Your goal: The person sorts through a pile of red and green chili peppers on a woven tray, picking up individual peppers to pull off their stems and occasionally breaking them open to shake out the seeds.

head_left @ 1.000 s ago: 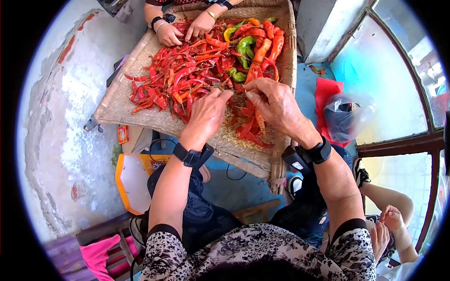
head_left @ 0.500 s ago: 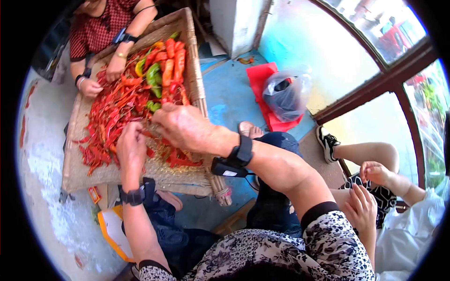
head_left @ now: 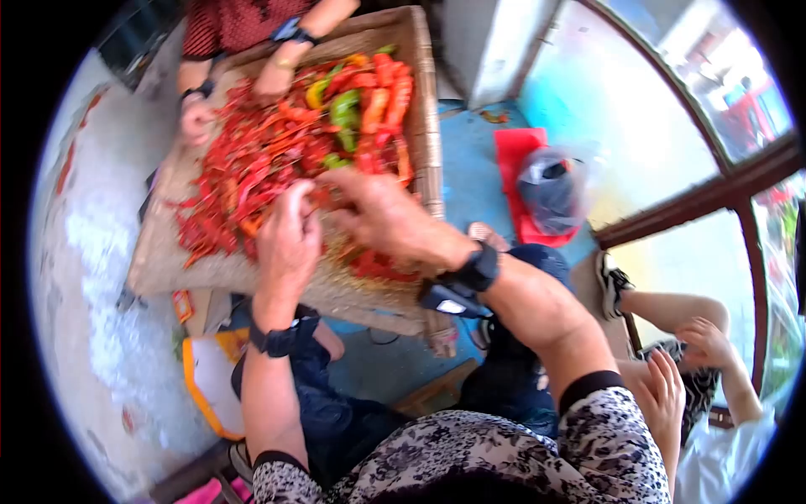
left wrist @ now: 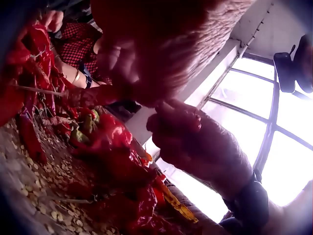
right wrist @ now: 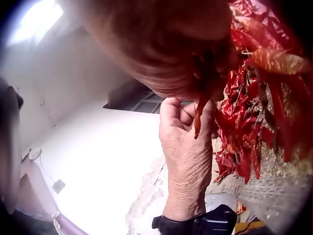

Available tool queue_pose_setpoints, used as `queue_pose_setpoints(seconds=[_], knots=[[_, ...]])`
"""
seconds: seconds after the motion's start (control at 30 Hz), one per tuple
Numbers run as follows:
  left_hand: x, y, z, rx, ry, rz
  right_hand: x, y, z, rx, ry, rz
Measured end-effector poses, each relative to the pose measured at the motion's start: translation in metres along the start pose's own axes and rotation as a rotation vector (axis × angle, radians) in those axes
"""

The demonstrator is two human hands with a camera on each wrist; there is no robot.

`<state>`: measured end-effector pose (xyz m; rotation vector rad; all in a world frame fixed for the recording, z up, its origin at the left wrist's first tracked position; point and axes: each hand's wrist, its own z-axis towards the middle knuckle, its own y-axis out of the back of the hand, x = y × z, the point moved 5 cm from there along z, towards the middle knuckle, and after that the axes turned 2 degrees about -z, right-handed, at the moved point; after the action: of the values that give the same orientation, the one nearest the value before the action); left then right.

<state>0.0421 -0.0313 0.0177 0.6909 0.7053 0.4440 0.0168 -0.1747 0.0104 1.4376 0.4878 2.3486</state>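
The left hand and right hand meet over the near edge of the tray, fingers bent. The right grips a thin pepper; the left curls round a stemmed pepper. Beneath and beyond lies the red heap, with green peppers toward the right edge and pale seeds nearer.

Room: plastered wall, blue floor, daylit glazing.
Left wall pale, patchy, with a reddish strip exposed high up; floor blue, scuffed. White pillar stands beside frosted window panes in a dark reddish-brown frame. Left wrist view: panes glare white, light strong from outside; upper wall in shade.
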Motion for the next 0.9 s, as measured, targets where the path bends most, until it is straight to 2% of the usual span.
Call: queue_pose_setpoints(seconds=[0.03,0.1,0.13,0.2,0.23,0.27,0.37,0.47,0.5,0.53,0.57,0.63,0.67,0.7,0.8,0.83,0.9], knots=[[0.008,0.002,-0.001,-0.008,0.028,0.03,-0.003,0.002,-0.001,0.02,-0.067,-0.04],[0.026,0.01,-0.003,0.004,0.229,-0.053,0.003,0.012,-0.004,0.124,-0.184,-0.189],[0.032,0.014,-0.003,-0.006,0.303,-0.155,0.001,0.014,-0.008,0.135,-0.16,-0.176],[0.047,0.012,-0.006,-0.02,0.406,-0.39,0.002,0.011,-0.017,0.181,0.031,-0.402],[0.051,0.009,-0.007,-0.025,0.431,-0.516,0.002,0.009,-0.019,0.181,0.042,-0.397],[0.056,0.002,-0.01,0.041,0.532,-0.668,0.004,0.009,-0.02,0.143,0.062,-0.378],[0.032,-0.01,-0.008,0.12,0.541,-0.892,0.004,0.006,-0.02,0.125,0.095,-0.308],[0.015,-0.026,-0.005,0.119,0.471,-0.955,0.011,0.006,-0.016,0.207,-0.176,0.105],[0.012,-0.029,-0.002,0.123,0.44,-0.968,0.009,0.005,-0.014,0.207,-0.168,0.11],[0.011,-0.031,-0.003,0.205,0.487,-0.982,0.002,0.006,-0.012,0.168,-0.193,0.094],[0.008,-0.031,0.001,0.192,0.468,-0.956,-0.003,0.009,-0.012,0.131,-0.222,0.08],[0.01,-0.022,0.009,0.155,0.474,-0.936,-0.006,0.018,-0.008,0.029,-0.115,-0.077],[0.021,-0.017,0.011,0.1,0.453,-0.856,-0.008,0.023,-0.008,0.034,-0.135,-0.101],[0.029,-0.003,0.017,0.034,0.463,-0.69,-0.008,0.03,-0.007,0.039,-0.159,-0.123],[0.058,0.039,0.02,-0.279,0.278,-0.141,-0.009,0.042,-0.009,0.009,-0.169,-0.175],[0.067,0.044,0.018,-0.207,0.327,-0.003,-0.01,0.045,-0.009,-0.004,-0.156,-0.184],[0.078,0.037,0.009,0.068,0.46,0.12,-0.013,0.05,-0.01,-0.015,-0.138,-0.208]])
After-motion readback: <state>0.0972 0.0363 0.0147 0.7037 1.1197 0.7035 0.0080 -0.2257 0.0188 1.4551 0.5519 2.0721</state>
